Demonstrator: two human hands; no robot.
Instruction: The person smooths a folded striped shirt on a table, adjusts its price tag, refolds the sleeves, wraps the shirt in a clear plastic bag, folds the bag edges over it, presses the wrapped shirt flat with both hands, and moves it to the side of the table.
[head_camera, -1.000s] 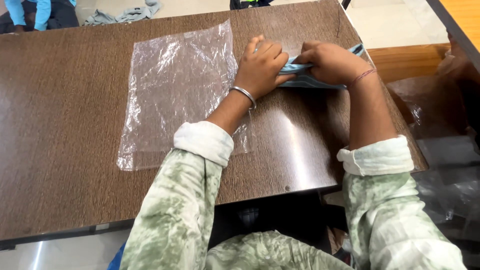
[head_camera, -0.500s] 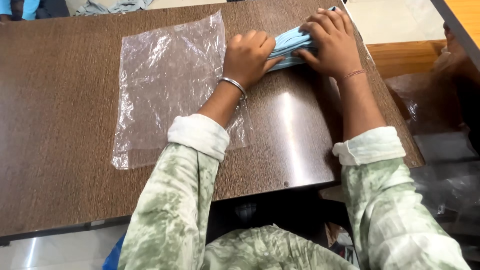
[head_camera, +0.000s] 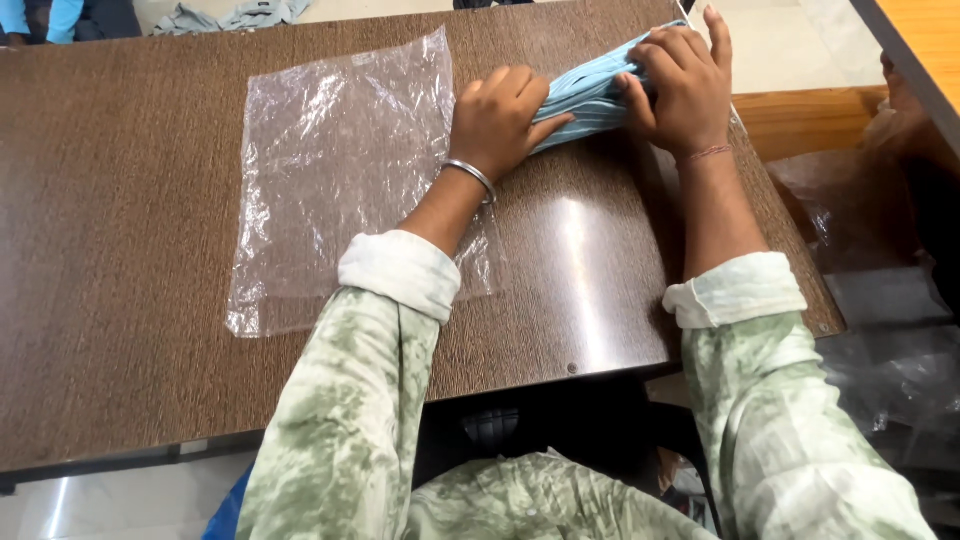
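Observation:
A folded light blue cloth (head_camera: 585, 95) lies near the far right of the dark brown wooden table (head_camera: 120, 330). My left hand (head_camera: 500, 120), with a metal bangle on its wrist, presses on the cloth's left end. My right hand (head_camera: 680, 85) grips the cloth's right part, fingers wrapped over it. A flat clear plastic bag (head_camera: 335, 190) lies on the table just left of my left hand, partly under my left forearm.
More clear plastic (head_camera: 880, 340) lies heaped off the table's right side beside a wooden surface (head_camera: 925, 45). A crumpled grey-blue garment (head_camera: 240, 15) lies on the floor beyond the far edge. A person's blue sleeves (head_camera: 45, 18) show at top left.
Both hands have kept hold of the blue cloth and worked it into a tighter bundle. The cloth and my hands sit closer to the table's far right corner than before.

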